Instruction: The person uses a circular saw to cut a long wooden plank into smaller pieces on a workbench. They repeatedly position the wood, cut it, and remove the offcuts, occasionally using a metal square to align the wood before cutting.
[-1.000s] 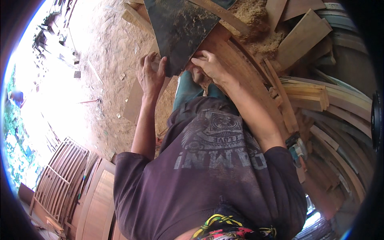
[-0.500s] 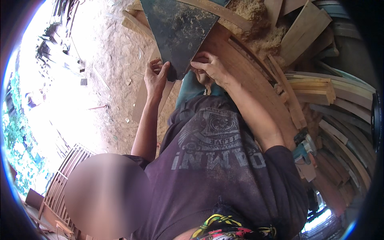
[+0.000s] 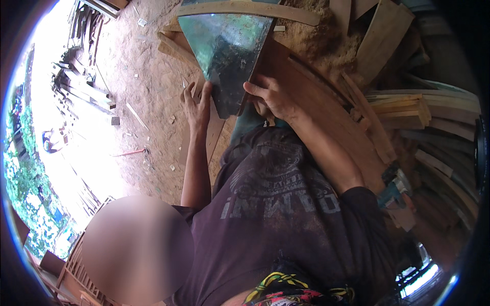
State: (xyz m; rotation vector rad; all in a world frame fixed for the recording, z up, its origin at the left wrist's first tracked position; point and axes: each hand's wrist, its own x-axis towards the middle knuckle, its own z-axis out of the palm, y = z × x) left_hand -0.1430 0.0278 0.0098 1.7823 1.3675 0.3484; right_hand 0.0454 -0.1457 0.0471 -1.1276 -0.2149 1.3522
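Left hand (image 3: 196,108) has fingers spread, thumb against the dark panel (image 3: 232,64) between both hands. Looks like steadying; shifting it means minding the wood strip (image 3: 245,7) across it. Right hand (image 3: 273,97) thumbs the other edge, can't tell if it's pinching. Stacked wood (image 3: 400,112) beyond.

Large, pale, upside-down lettering (image 3: 280,205) across the front of a dark shirt (image 3: 286,245), beside smaller, faded print (image 3: 285,181).
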